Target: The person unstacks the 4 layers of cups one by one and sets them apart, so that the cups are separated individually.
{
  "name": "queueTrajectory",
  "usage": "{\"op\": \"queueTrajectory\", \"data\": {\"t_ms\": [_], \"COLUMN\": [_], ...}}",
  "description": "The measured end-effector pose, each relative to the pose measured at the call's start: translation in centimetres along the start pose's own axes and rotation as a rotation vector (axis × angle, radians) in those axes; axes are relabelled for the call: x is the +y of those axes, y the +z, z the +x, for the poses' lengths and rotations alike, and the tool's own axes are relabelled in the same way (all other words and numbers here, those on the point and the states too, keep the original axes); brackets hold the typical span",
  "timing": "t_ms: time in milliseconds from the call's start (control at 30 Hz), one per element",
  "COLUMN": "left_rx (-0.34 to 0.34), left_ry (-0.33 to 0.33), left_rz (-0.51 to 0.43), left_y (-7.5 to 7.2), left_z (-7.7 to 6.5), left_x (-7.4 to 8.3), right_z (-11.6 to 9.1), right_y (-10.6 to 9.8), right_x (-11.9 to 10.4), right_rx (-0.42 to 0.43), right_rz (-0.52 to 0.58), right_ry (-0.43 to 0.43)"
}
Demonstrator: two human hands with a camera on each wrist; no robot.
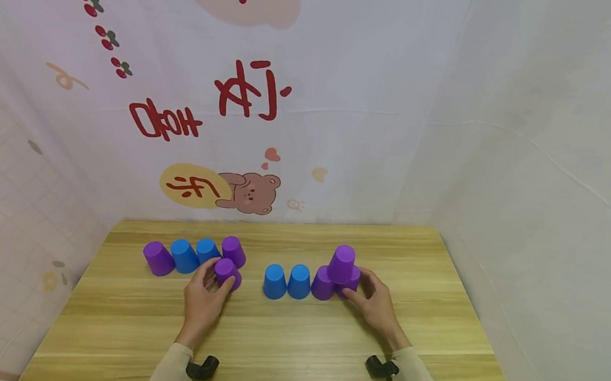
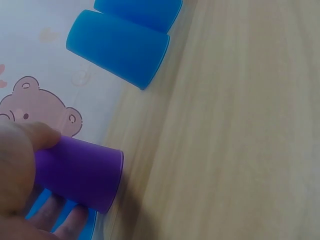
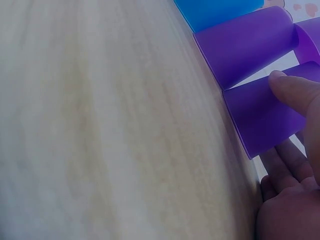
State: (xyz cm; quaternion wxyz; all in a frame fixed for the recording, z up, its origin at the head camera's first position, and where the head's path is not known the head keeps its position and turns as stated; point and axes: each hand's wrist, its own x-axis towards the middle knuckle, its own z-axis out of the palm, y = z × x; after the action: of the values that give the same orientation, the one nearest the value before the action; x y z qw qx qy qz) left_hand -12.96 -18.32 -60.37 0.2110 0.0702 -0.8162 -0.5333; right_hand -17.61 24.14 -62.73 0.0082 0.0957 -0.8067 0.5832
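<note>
My left hand (image 1: 205, 295) grips an upside-down purple cup (image 1: 227, 274) between thumb and fingers. In the left wrist view that purple cup (image 2: 82, 172) overlaps a blue cup behind it. At the right, my right hand (image 1: 377, 303) holds the end purple cup (image 3: 265, 110) of a row, thumb on the near side and fingers round the far side. Beside it stands another purple cup (image 1: 322, 283), and an upside-down purple cup (image 1: 342, 264) rests on top across these two. Two blue cups (image 1: 275, 281) continue the row leftward.
Behind my left hand another row of upside-down cups stands on the wooden table (image 1: 277, 349): a purple cup (image 1: 158, 259) at its left end, two blue cups (image 1: 184, 256), and a purple cup (image 1: 234, 251) at its right. A printed cloth wall (image 1: 340, 175) rises behind the table.
</note>
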Motion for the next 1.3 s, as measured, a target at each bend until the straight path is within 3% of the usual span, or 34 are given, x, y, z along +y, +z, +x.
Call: {"op": "queueTrajectory", "data": {"t_ms": [267,733,1033,1300], "left_rx": [-0.024,-0.042,-0.097,-0.113], "left_ry": [-0.021,-0.043,-0.11,-0.095], "left_rz": [-0.001,0.028,-0.03,-0.016], "left_y": [-0.1,-0.4,-0.9,-1.9], "left_z": [0.0,0.0,-0.7,-1.7], "left_x": [0.2,0.0,0.0,0.6], "right_z": [0.0,-0.3,-0.4,-0.6], "right_y": [0.1,0.3,0.3,0.5], "right_x": [0.1,0.2,0.0,-0.1], "right_rx": [-0.014,-0.009,-0.013,-0.006], "right_rz": [0.051,0.031,0.052,0.042], "right_ry": [-0.013,-0.012,-0.008,-0.002]}}
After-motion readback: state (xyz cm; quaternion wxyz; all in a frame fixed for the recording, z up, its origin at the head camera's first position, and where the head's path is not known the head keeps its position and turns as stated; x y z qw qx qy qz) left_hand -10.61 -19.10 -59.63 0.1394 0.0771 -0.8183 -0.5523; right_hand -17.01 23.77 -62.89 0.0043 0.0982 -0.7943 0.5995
